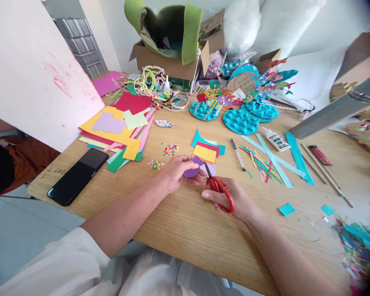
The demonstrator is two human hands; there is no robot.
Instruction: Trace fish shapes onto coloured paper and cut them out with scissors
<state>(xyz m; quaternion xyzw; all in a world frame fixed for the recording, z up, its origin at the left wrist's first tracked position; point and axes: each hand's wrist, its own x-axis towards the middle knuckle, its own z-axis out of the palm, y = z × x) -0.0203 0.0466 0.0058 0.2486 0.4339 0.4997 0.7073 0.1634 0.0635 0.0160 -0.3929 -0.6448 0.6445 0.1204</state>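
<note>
My left hand (pixel 180 172) pinches a piece of purple paper (pixel 191 169) with a rounded edge, thumb on top and fingers beneath. Red-handled scissors (pixel 218 189) are gripped in my right hand (pixel 234 197), their dark blades pointing up and left, close to the paper's right side. Whether the blades touch the paper I cannot tell. Behind the hands lie stacked paper pieces: a yellow rectangle (pixel 205 153), a red one and a blue offcut (pixel 197 137). Small piles of colourful paper bits (pixel 170 150) lie to the left of these.
On the left are a black phone (pixel 77 176) and stacked coloured sheets (pixel 95 119). A pen (pixel 238 154), paper strips (pixel 262 164), a glue bottle (pixel 276 139) and a grey cylinder (pixel 336 107) stand or lie to the right. Blue decorated bases (pixel 241 121) sit at the back.
</note>
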